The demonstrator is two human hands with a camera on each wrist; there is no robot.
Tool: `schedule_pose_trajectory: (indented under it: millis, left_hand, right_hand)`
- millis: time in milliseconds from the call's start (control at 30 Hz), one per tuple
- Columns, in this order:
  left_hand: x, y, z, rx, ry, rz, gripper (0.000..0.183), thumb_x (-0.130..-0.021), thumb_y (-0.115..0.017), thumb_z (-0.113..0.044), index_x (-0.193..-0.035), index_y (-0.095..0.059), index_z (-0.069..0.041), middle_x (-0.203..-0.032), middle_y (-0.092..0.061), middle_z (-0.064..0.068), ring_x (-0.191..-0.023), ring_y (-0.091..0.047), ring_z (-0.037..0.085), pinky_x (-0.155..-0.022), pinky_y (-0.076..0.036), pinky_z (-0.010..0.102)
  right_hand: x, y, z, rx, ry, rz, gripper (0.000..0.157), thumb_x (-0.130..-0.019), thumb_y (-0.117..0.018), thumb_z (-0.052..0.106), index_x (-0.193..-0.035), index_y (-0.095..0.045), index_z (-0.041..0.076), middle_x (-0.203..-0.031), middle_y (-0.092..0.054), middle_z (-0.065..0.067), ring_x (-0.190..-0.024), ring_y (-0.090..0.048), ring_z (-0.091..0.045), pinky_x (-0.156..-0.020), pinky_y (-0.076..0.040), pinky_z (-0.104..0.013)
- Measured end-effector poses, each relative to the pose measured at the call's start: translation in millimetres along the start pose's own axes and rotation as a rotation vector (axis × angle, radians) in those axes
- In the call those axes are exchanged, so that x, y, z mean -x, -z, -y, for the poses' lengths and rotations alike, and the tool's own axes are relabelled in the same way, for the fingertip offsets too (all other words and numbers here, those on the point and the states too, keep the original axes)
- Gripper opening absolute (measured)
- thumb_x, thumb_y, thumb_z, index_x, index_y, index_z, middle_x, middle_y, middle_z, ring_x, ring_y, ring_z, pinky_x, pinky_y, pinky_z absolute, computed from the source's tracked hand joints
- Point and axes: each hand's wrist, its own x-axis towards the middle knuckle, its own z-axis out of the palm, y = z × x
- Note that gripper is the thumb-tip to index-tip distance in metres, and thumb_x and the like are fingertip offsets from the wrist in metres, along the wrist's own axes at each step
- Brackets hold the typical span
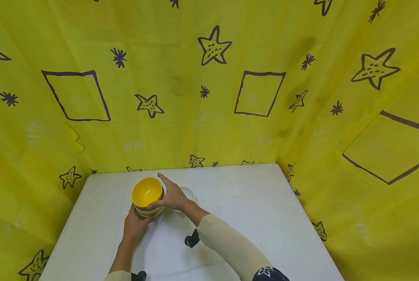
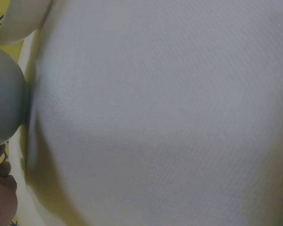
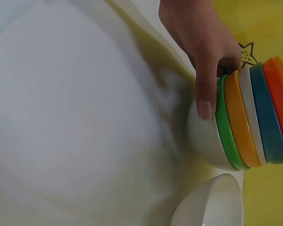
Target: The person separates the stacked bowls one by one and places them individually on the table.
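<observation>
Toward the back left of the table stands a stack of nested bowls (image 3: 234, 122), rims of green, orange, white, blue and red showing above a white bowl at the bottom. A yellow bowl (image 1: 147, 192) tops it. My left hand (image 1: 135, 228) grips the stack low down, its thumb (image 3: 206, 89) against the white bottom bowl. My right hand (image 1: 173, 195) is spread at the right side of the top, thumb overlapping the yellow rim in the head view, index finger pointing out past it. In the left wrist view the white bottom bowl (image 2: 8, 101) shows at the left edge.
A separate white bowl (image 3: 212, 202) stands beside the stack, partly behind my right hand in the head view. A white cloth covers the table (image 1: 244, 226). Yellow curtains (image 1: 181, 132) with stars and squares hang behind it and at both sides.
</observation>
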Motion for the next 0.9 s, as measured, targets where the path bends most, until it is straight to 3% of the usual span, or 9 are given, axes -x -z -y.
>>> schedule_pose_trajectory:
  millis: [600, 900]
  left_hand:
    - [0.1, 1.2, 0.1, 0.001, -0.002, 0.004, 0.098, -0.086, -0.089, -0.023, -0.158, -0.027, 0.004, -0.154, -0.044, 0.032, -0.143, -0.041, 0.05, -0.121, -0.028, 0.065]
    - [-1.1, 2.4, 0.2, -0.001, 0.009, 0.017, 0.098, -0.086, -0.089, -0.025, -0.157, -0.028, 0.004, -0.154, -0.045, 0.032, -0.143, -0.041, 0.049, -0.122, -0.026, 0.064]
  right_hand:
    - [-0.8, -4.2, -0.1, 0.041, 0.053, 0.021, 0.113, -0.079, -0.095, 0.038, -0.166, -0.029, 0.008, -0.162, -0.046, -0.005, -0.144, -0.048, -0.016, -0.12, -0.038, -0.035]
    - [-3.5, -7.5, -1.6, 0.036, 0.06, 0.005, 0.11, -0.079, -0.095, 0.037, -0.165, -0.032, 0.011, -0.154, -0.054, -0.002, -0.136, -0.055, -0.012, -0.115, -0.042, -0.031]
